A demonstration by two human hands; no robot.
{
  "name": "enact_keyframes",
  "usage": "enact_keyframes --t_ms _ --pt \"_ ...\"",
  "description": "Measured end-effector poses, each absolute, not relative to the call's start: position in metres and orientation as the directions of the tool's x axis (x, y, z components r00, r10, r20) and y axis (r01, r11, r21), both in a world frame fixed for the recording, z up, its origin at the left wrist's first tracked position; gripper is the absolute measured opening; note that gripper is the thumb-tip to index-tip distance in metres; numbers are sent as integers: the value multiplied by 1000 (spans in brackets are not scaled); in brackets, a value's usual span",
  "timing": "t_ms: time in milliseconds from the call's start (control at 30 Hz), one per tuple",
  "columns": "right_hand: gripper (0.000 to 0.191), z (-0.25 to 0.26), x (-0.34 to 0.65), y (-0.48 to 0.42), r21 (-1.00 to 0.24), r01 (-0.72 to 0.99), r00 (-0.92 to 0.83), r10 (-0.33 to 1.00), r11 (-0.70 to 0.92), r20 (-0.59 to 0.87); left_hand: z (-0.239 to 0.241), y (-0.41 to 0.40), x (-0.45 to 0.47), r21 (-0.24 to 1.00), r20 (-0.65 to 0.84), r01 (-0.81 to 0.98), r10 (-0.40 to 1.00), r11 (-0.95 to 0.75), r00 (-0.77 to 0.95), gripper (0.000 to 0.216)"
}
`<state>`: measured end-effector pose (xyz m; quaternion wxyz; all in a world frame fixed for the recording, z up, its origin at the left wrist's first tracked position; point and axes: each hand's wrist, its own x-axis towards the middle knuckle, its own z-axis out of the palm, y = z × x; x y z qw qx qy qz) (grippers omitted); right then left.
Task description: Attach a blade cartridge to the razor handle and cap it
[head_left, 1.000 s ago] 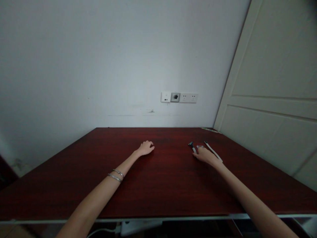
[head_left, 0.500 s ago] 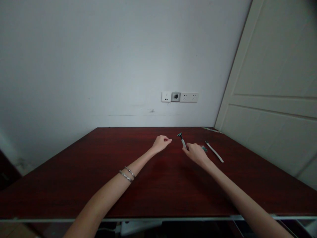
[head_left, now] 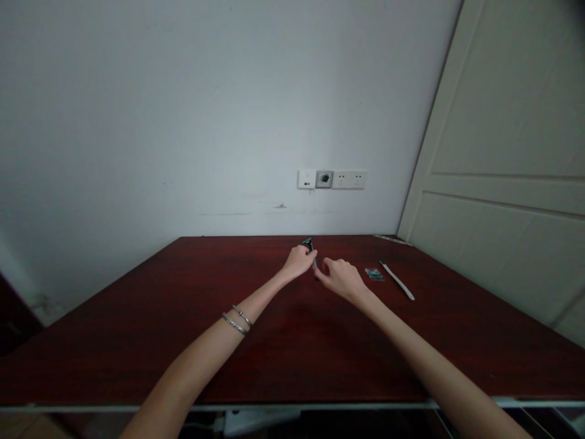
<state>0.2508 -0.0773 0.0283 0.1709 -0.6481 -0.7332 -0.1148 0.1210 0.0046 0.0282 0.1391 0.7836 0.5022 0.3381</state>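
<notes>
Above the dark red table [head_left: 292, 341] my two hands meet near the far middle. My right hand [head_left: 340, 279] pinches the lower handle of a razor [head_left: 310, 247], whose dark head sticks up between the hands. My left hand [head_left: 299, 261] has its fingers curled against the razor just under the head. Two silver bangles [head_left: 237, 320] circle my left forearm. A small teal blade cartridge [head_left: 375, 274] and a thin white stick-like piece [head_left: 397, 280] lie on the table to the right of my right hand.
A white wall with a row of sockets [head_left: 331, 179] stands behind the table. A pale panelled door [head_left: 503, 171] lines the right side. The table's light front edge [head_left: 292, 405] runs along the bottom, with a white object beneath it.
My right hand picked the razor up from the right of the table and carried it left. My left hand moved right and forward until it met the razor.
</notes>
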Motion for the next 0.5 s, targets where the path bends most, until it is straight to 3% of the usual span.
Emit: enact_keyframes --t_ms 100,233,333,500 --pt "40 32 283 -59 -148 980 -61 909 133 412 33 16 96 479 326 790 913 -383 245 40" --pt "35 25 355 -27 -253 954 -79 946 164 315 33 31 49 382 192 886 960 -264 204 33" --pt "37 9 404 -9 -162 962 -176 955 218 240 27 38 15 311 61 930 981 -196 187 31" --pt "61 -18 441 2 -69 987 -137 983 146 125 12 42 -18 187 -44 974 989 -128 138 30"
